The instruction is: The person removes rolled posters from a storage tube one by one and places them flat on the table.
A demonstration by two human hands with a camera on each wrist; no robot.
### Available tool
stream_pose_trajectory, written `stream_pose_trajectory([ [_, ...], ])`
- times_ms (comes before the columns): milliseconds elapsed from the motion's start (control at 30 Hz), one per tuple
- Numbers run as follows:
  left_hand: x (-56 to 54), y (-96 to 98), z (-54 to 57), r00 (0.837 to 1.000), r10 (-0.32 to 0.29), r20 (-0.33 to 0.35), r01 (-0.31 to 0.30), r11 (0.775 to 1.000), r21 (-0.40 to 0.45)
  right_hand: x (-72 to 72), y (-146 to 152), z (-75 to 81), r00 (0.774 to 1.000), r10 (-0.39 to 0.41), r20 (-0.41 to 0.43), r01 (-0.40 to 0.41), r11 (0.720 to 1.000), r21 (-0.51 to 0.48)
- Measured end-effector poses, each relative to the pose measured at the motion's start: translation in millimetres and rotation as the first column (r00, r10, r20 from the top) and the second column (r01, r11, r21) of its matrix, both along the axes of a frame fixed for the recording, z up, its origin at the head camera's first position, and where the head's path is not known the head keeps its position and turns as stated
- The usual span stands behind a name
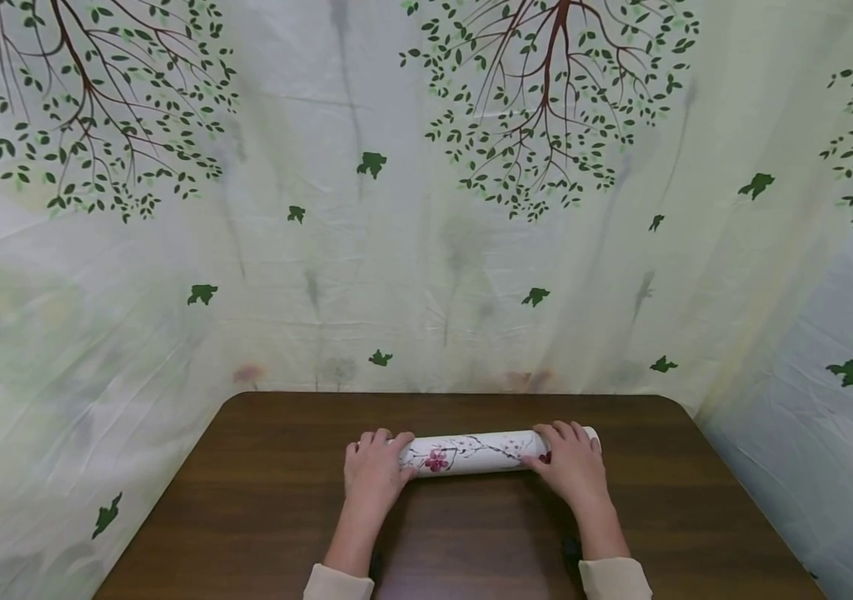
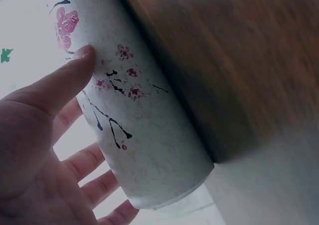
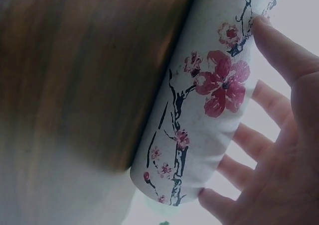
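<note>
Cuffs (image 1: 339, 585) sat closest; left hand (image 1: 376, 468) and right hand (image 1: 573, 467) gripped the floral roll (image 1: 467, 454). Lopsided pushing could've skewed it tbh.

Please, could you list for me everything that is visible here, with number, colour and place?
Roll: one, white with pink blossoms and dark branches, between both hands over the table
Table: one, brown, below the roll
Backdrop: one, pale, behind and beside the table
Printed trees: three, mainly green, along the backdrop's top
Printed small shapes: about ten, dark green, scattered over the backdrop
Dark objects: two, black, by the wrists, too unclear to name
Sleeves: two, cream, bottom of head view
Left hand: one, gripping the roll's left part
Right hand: one, gripping its right part
</note>
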State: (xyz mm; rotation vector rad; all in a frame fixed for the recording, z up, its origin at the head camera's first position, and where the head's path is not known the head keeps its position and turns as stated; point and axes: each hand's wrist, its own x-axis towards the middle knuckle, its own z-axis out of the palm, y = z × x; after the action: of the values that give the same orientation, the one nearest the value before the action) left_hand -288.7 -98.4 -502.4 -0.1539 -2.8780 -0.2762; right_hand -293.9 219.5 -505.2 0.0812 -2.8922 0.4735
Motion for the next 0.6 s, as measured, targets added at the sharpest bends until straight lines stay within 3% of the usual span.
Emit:
stream_pose_trajectory([
  [600,12.8,15.5,3.8,1.000,0.004,0.019,-0.003,0.999,-0.051,9.0,16,1.1,1.000,0.027,0.003,-0.027,1.000,-0.003],
])
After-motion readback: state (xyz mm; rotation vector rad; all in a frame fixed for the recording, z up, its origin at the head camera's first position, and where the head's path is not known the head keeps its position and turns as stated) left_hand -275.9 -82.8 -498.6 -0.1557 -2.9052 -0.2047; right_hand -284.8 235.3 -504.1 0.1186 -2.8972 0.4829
